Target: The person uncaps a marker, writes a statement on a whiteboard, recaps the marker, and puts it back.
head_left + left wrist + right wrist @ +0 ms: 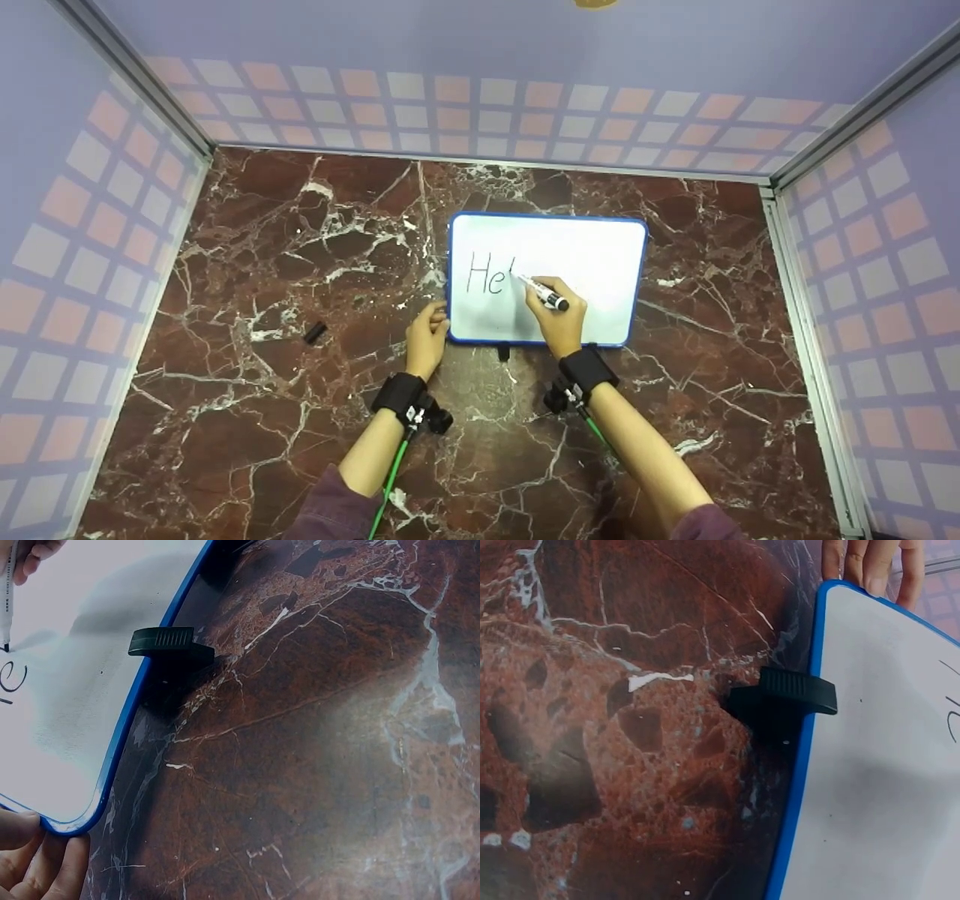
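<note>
A whiteboard point(592, 255) with a blue frame lies on the marbled surface. My right hand point(562, 319) grips a white-and-black marker point(551, 295) in a writing hold, its tip at a short black stroke right of the handwritten "He" point(486, 274). The left wrist view also catches the marker point(7, 600), tip down near the "e" point(13, 677). At the board's near left corner, my left hand point(426, 341) holds the blue frame point(120, 724), thumb at the rim and fingers bent against the edge. The same fingers point(855, 559) appear at the frame in the right wrist view.
A small black marker cap point(315, 332) lies to the left of the board. Black clips, one of them a ridged clip point(799, 692), sit on the board's near edge. Purple walls with a checked pattern point(450, 112) enclose the surface at the back and sides.
</note>
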Tool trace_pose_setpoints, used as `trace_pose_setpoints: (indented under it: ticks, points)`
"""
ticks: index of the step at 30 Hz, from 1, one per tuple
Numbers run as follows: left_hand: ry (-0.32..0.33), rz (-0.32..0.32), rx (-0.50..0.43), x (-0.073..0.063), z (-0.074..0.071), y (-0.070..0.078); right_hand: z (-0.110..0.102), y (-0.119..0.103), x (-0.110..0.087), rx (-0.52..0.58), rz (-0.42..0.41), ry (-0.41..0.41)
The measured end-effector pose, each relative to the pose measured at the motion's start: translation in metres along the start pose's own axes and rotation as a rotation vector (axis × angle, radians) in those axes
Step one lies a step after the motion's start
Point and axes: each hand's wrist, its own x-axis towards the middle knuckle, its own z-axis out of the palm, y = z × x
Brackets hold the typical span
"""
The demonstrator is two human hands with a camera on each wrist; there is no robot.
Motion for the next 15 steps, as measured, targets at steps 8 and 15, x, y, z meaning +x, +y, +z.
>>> trace_pose_setpoints:
  ticks: [8, 15]
  points:
    - [0.000, 0.011, 0.002, 0.0002, 0.0001, -0.0015, -0.0004, 0.0000, -0.0062, 0.006, 0.044, -0.044]
    - [-0.012, 0.002, 0.001, -0.0011, -0.0003, -0.0009, -0.0009, 0.0002, -0.0092, -0.011, 0.029, -0.054]
